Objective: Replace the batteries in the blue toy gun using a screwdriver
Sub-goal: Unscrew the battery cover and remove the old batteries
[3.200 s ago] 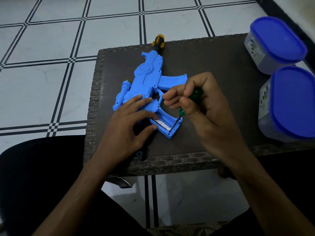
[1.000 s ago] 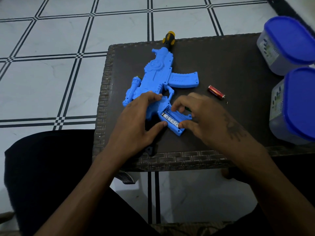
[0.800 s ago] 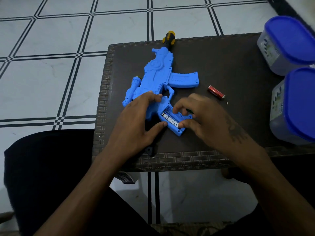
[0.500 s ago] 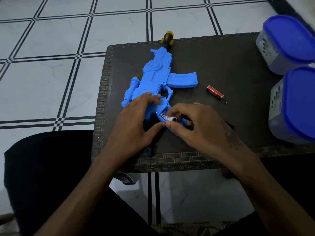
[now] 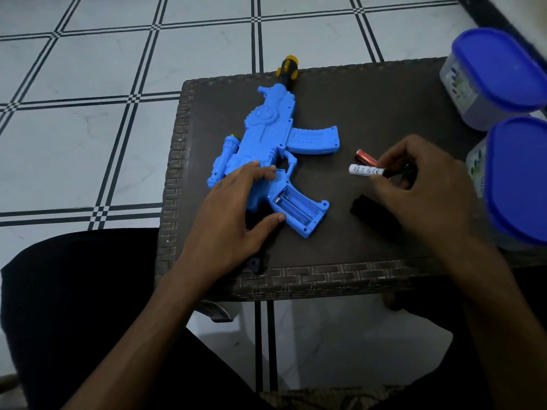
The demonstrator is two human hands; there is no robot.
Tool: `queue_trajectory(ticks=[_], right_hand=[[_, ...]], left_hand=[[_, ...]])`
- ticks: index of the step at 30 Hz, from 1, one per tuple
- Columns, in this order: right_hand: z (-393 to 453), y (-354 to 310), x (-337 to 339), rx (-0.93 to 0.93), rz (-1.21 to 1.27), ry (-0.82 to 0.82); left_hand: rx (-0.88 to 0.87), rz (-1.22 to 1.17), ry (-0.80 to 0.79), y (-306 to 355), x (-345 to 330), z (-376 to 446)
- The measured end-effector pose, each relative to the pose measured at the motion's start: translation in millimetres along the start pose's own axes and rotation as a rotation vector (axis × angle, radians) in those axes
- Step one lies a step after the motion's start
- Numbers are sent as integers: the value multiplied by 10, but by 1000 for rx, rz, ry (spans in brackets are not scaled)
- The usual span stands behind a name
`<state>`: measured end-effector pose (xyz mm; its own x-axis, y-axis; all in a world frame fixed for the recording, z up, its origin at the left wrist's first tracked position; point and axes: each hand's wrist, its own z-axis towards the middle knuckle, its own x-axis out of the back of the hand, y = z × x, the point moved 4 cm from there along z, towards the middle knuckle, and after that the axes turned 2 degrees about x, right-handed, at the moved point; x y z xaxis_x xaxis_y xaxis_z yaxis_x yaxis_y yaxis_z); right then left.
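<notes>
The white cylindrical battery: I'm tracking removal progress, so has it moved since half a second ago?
Yes. The white cylindrical battery left the blue toy gun's grip compartment and now sits rightward, pinched by the right hand beside the red battery.

Person, seen from a head-worn camera: two forearms, two hands and the lap are in frame.

Left hand (image 5: 229,216): bare, no glove, ring or watch visible. Left forearm bare from wrist to the lower frame edge; no sleeve in view.

Right hand (image 5: 420,187): bare, no glove, ring or wristband visible. Right forearm likewise bare up to the frame edge; no cuff seen.

Legs: both covered in plain black garment (image 5: 88,291), without visible pattern, seam, logo or pocket. Low light leaves fabric type undetermined. Whether trousers or shorts cannot be told.

Nails short. Finer marks on either hand are unreadable in this light.
</notes>
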<state>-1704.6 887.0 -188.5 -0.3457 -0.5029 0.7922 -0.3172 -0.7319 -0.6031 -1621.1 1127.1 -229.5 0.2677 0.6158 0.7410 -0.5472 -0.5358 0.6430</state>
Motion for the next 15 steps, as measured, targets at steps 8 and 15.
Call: queue_trajectory(ticks=[8,15], right_hand=[[-4,66,-124,-16,-143,-13],[-20,98,-140,-4,-158,10]], left_hand=[[2,1,2,-16,-8,8],[2,9,8,-10,-4,2]])
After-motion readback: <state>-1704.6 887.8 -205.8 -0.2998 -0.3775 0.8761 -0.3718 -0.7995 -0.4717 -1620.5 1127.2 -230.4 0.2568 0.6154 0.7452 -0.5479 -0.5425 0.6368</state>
